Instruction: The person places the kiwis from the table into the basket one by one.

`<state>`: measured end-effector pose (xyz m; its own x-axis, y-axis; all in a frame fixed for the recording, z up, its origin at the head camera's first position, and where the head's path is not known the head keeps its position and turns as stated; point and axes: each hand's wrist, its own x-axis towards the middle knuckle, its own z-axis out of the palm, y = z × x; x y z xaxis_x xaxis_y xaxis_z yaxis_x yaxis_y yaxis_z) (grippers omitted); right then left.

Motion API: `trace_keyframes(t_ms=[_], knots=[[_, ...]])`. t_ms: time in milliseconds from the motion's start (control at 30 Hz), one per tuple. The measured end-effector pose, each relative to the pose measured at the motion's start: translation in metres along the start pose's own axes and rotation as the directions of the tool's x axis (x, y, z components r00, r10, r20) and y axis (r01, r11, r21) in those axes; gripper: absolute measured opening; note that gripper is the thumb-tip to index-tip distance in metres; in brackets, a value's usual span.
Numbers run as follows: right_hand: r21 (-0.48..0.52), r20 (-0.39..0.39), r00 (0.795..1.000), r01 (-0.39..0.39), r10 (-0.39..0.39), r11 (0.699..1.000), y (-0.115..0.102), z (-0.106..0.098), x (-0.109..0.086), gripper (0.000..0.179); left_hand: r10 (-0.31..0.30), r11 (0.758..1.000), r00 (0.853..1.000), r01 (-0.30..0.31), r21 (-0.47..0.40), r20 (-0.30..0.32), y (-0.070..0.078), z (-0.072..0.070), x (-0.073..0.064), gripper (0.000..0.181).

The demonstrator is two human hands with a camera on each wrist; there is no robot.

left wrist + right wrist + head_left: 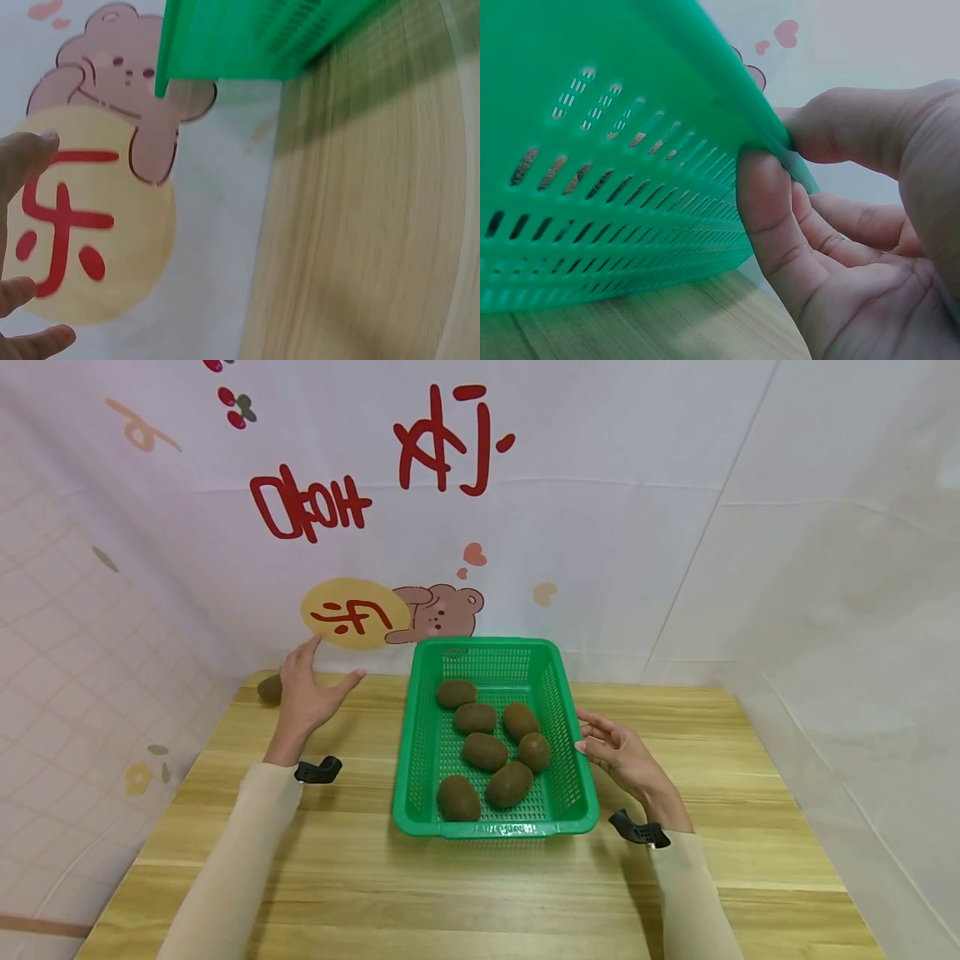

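Note:
A green plastic basket with slotted walls stands mid-table, with several brown kiwis lying on its bottom. My right hand is at the basket's right side. In the right wrist view, thumb and fingers of the right hand pinch the rim of the basket. To the left of the basket, my left hand is held with thumb and fingers spread and nothing between them. A single kiwi, partly hidden by that hand, lies at the table's back left corner.
The wooden table ends at the back against a white printed cloth with red characters and a bear. More cloth hangs along the left and right sides. Each wrist wears a black strap mount.

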<state>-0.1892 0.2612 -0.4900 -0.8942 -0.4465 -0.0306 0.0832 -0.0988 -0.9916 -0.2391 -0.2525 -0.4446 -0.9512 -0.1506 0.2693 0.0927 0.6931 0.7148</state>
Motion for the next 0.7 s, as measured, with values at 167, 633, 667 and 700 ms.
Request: trace_keyframes(t_ms=[167, 633, 667, 700], knots=[[-0.005, 0.002, 1.000, 0.001, -0.001, 1.000, 0.000, 0.000, -0.001, 0.069, -0.018, 1.000, 1.000, 0.018, 0.022, -0.006, -0.012, -0.005, 0.001, 0.102], [-0.003, 0.002, 1.000, -0.002, 0.002, 1.000, 0.002, -0.002, 0.001, 0.069, -0.142, 0.988, 0.990, 0.141, 0.064, 0.021, -0.045, -0.022, 0.006, 0.106], [-0.004, 0.002, 1.000, -0.001, 0.001, 1.000, 0.003, -0.002, 0.001, 0.068, -0.153, 0.986, 0.988, 0.151, 0.064, 0.026, -0.048, -0.023, 0.006, 0.107], [-0.002, 0.002, 1.000, -0.001, 0.001, 1.000, 0.003, -0.002, 0.001, 0.068, -0.165, 0.985, 0.986, 0.163, 0.061, 0.031, -0.051, -0.024, 0.007, 0.107]])
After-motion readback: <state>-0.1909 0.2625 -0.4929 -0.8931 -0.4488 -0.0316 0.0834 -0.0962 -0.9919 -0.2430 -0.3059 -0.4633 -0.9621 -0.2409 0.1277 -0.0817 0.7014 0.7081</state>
